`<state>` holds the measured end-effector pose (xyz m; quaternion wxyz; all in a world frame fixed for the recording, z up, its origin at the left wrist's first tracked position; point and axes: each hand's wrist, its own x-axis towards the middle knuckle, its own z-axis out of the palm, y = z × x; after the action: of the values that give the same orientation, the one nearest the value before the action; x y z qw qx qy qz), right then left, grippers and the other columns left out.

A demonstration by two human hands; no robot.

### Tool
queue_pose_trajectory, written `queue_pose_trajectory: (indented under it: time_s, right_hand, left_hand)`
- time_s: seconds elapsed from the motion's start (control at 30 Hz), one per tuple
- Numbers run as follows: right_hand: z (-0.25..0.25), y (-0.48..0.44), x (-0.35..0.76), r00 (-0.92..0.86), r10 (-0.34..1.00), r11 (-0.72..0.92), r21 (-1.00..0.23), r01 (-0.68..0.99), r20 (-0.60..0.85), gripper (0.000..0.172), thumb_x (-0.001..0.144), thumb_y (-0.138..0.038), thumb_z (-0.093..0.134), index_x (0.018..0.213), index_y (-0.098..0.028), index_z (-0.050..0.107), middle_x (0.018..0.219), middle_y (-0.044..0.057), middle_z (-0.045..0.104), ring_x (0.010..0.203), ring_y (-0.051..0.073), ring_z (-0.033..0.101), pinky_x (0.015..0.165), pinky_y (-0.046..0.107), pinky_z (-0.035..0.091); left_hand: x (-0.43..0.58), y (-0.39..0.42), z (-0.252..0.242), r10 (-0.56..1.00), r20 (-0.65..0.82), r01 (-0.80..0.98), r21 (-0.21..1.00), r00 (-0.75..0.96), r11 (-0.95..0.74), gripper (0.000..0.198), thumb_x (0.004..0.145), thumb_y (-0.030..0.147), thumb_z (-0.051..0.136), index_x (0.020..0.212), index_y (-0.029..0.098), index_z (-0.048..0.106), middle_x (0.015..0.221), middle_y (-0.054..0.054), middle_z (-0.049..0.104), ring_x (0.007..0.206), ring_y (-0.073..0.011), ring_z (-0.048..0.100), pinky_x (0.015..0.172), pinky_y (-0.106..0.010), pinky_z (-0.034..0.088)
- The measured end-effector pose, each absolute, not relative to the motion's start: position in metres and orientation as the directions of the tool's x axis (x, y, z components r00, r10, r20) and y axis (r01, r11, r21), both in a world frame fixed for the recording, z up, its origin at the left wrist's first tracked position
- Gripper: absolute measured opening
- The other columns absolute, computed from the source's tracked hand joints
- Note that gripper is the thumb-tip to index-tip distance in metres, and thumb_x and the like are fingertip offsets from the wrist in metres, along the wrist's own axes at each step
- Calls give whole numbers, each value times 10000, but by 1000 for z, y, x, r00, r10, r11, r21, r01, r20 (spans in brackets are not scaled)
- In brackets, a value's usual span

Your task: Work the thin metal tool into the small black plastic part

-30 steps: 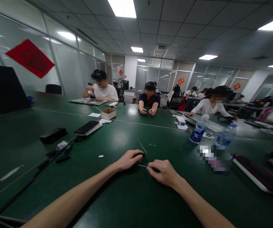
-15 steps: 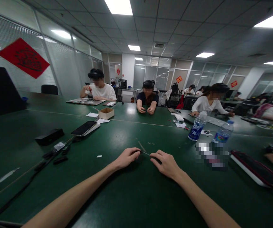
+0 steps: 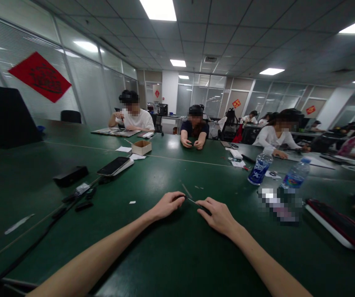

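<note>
Both my forearms reach out over the dark green table (image 3: 171, 255). My left hand (image 3: 166, 205) rests on the table with its fingers curled and pinched on one end of a thin dark strip (image 3: 192, 201). My right hand (image 3: 217, 215) is closed on the strip's other end, where a small dark piece shows under its fingers. The strip runs between the two hands just above the table. Another thin strip (image 3: 186, 191) lies loose on the table just beyond my hands.
A phone (image 3: 113, 166) on a white pad, a black box (image 3: 70, 175) and cables (image 3: 72, 202) lie to the left. Two water bottles (image 3: 260, 166) (image 3: 295, 176) stand to the right, near a red-edged case (image 3: 341, 227). Several people sit across the table.
My hands have slid a little farther out over the table. The strip between them now slants from upper left to lower right. The view has shifted slightly.
</note>
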<state>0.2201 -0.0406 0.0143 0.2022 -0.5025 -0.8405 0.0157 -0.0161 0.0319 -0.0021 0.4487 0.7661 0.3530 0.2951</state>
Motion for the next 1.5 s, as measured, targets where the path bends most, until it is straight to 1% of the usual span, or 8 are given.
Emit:
queue_pose_trajectory:
  time_s: [0.2,0.47,0.67,0.9,1.03,1.2,1.37,1.5]
  right_hand:
    - [10,-38,224,-445,839,519,-212,828,314,313,955,-350,407,1238,-283,522,927,13,593,751,130,559,676,256,452]
    - [8,-39,221,-460,822,544,-221,810,337,359,954,-285,409,1304,-278,485,963,31,576,736,120,563,644,238,465]
    - [6,-40,220,-472,805,558,-188,808,360,366,949,-250,401,1303,-241,491,946,45,572,723,122,561,648,245,453]
    - [18,-62,194,-659,643,756,-180,630,390,355,951,-280,412,1295,-267,500,905,35,590,710,115,550,620,232,421]
    - [15,-55,201,-567,706,688,-220,692,424,331,949,-277,412,1254,-241,536,911,47,597,705,119,559,629,233,447]
    - [9,-38,224,-422,790,567,-268,779,445,340,957,-286,394,1270,-252,522,931,48,598,713,129,576,609,242,480]
    - [1,-32,226,-417,805,552,-274,788,422,334,951,-291,412,1262,-259,530,946,45,600,732,132,582,625,247,492]
    - [-1,-31,226,-422,817,540,-262,800,393,318,946,-303,423,1235,-258,549,935,39,599,734,131,578,642,253,486]
  left_hand:
    - [-17,32,-2,812,169,324,857,559,-401,480,874,486,419,1140,129,601,750,-22,575,651,-132,497,608,-239,374]
    - [-20,32,2,765,210,353,792,609,-498,434,891,454,420,1139,146,599,803,-35,624,688,-146,537,635,-241,387]
    - [-20,31,4,749,222,351,776,624,-523,388,899,413,407,1113,157,606,778,-23,602,673,-136,520,616,-226,375]
    - [-16,39,-1,812,183,389,805,554,-447,428,896,450,387,1076,137,617,737,-25,589,594,-123,486,542,-220,351]
    - [-15,38,-2,812,179,346,838,555,-422,441,886,463,405,1102,132,601,756,-26,592,595,-118,490,544,-218,366]
    - [-15,35,-5,813,161,305,872,560,-383,447,877,489,414,1077,137,602,799,-30,614,555,-95,476,527,-214,367]
    - [-14,40,-12,795,98,258,916,599,-308,479,863,487,431,1167,136,550,878,-56,650,532,-89,502,515,-223,399]
    - [-15,44,-17,790,86,218,938,607,-270,464,855,440,467,1197,132,522,981,-90,651,576,-97,545,525,-228,428]
